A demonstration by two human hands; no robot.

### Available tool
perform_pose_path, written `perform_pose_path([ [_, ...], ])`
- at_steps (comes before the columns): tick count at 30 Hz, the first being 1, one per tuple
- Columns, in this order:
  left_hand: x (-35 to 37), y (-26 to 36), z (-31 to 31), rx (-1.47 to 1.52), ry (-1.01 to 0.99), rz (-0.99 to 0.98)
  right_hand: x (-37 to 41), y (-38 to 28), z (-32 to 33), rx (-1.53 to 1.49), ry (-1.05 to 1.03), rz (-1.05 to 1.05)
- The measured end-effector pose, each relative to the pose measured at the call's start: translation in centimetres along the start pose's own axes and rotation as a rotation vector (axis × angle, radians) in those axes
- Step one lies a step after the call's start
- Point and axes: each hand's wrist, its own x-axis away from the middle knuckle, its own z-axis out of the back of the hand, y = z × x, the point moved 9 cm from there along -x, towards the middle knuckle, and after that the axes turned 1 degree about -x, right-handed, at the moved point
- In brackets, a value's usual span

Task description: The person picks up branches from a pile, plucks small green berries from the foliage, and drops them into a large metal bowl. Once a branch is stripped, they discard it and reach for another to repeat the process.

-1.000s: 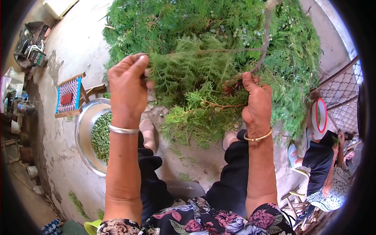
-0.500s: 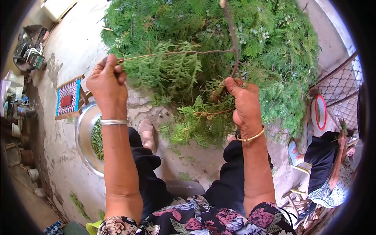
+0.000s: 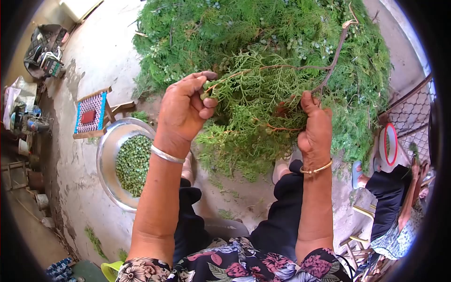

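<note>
One leafy branch [image 3: 258, 77] stretches across my remote feed: my right hand [image 3: 315, 127] clasps its woody stem [image 3: 335, 63], my left hand [image 3: 181, 105] grasps small green berries [image 3: 205, 88].

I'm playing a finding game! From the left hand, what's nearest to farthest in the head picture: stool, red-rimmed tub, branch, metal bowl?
1. Branch: held by the left hand.
2. Metal bowl: on the floor, left of the hand.
3. Stool: farther left, beside the bowl.
4. Red-rimmed tub: far over on the right.
</note>
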Motion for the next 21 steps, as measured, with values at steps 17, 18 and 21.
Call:
perform_pose_path([
  [17, 0.5, -0.3, 0.0, -0.165, 0.079, 0.007, 1.0, -2.4, -0.4, -0.098, -0.016, 0.096],
  [18, 0.6, -0.7, 0.2, -0.178, 0.104, 0.045, 0.8, -2.3, -0.6, -0.159, -0.057, 0.094],
  [21, 0.6, -1.1, -0.2, -0.188, 0.071, 0.068, 1.2, -3.2, -0.1, -0.130, 0.024, 0.146],
])
